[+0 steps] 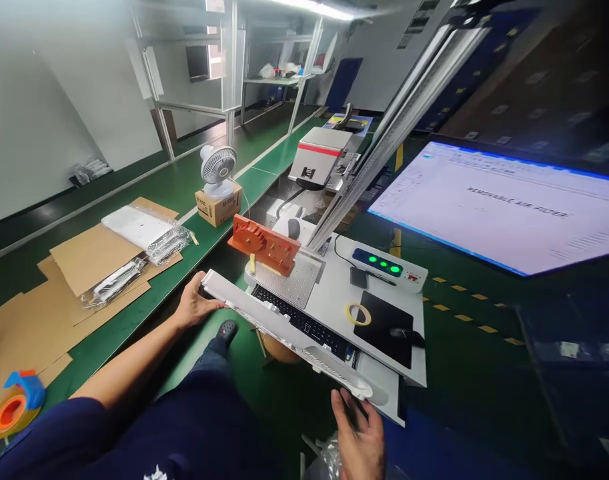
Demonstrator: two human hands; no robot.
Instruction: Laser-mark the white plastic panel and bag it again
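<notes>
A long white plastic panel (264,317) stretches across the front of the white machine table (334,293), and I hold it at both ends. My left hand (194,305) is closed round its left end. At the right end, my right hand (358,433) grips it from below. Just behind the panel lies a black keyboard (304,323). An orange fixture (264,243) stands on the perforated plate (294,280) under the grey marking head (317,157).
A yellow tape ring (358,314), black mouse pad (384,327) and a control box with green lights (384,265) sit on the machine table. A monitor (504,207) glows at the right. On the green bench at the left lie cardboard sheets (84,257), bagged white parts (144,230), a small fan (217,168) and a tape dispenser (17,403).
</notes>
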